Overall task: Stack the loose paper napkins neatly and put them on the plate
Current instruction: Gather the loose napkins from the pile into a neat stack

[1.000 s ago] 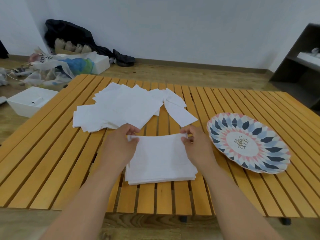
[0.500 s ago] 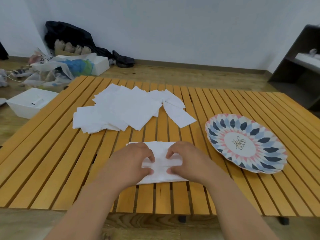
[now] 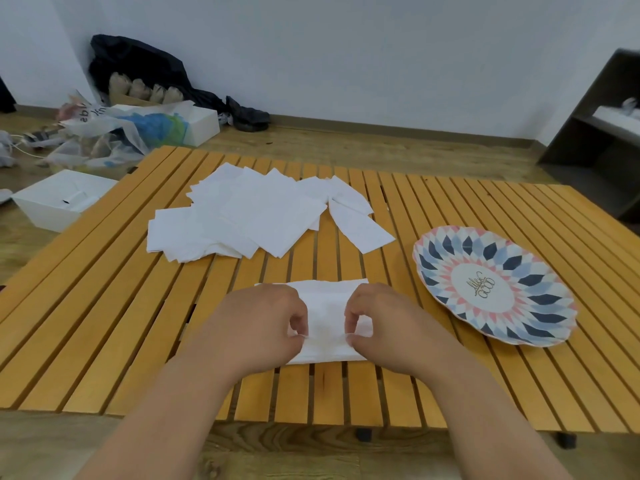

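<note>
White paper, several layers deep: the napkin stack (image 3: 327, 317) lies flat on the slatted wooden table (image 3: 104, 323), close to the near edge, straight ahead of me.

- My left hand (image 3: 259, 327) covers the stack's left part. Fingers curled under, thumb and forefinger nipped together on the paper near its front edge.
- My right hand (image 3: 391, 327) mirrors it on the right part, with the same curl and the same small pinch of napkin between thumb and fingertip.
- Between the two hands a strip of the top napkin shows, slightly creased. The far edge of the stack runs fairly straight across the slats.

The loose napkins (image 3: 249, 216) lie farther back on the table, spread in an overlapping fan and well apart from the stack. A couple of them trail off to the right of the heap.

The plate (image 3: 485, 287) sits to the right of the stack, near it but not touching. It has a blue, pink and navy diamond pattern and gold lettering in the pale centre.

On the floor to the left are a white box (image 3: 62, 202), crumpled plastic bags (image 3: 104, 133) and a black bag (image 3: 138, 60) against the wall. A dark shelf unit (image 3: 602, 126) stands at far right.
</note>
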`<action>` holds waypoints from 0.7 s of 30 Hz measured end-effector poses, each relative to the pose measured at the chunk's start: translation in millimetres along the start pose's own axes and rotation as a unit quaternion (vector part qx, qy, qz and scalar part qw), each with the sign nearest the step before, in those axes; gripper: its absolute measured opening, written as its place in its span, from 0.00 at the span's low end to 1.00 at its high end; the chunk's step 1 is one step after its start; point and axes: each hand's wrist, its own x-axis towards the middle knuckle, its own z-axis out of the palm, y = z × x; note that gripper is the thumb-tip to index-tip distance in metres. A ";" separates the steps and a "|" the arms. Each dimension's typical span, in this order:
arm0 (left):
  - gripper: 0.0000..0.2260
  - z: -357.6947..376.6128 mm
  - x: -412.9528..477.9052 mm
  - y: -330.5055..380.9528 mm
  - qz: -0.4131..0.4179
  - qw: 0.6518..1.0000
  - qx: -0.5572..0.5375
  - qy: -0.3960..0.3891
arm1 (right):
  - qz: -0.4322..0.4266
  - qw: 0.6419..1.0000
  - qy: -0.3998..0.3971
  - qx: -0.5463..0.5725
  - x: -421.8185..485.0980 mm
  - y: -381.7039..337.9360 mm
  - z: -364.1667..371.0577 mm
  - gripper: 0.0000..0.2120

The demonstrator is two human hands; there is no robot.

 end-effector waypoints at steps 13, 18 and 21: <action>0.06 -5.0 9.3 -10.8 -0.098 0.986 -0.137 -0.014 | 0.060 0.993 0.033 0.094 3.9 10.6 2.9 0.08; 0.07 12.6 32.1 -51.6 -0.246 0.951 -0.143 0.121 | 0.122 0.983 0.092 0.103 12.2 17.6 17.9 0.09; 0.14 23.1 37.2 -64.9 -0.309 0.921 -0.207 0.113 | 0.208 0.956 0.134 0.157 24.3 24.1 24.9 0.19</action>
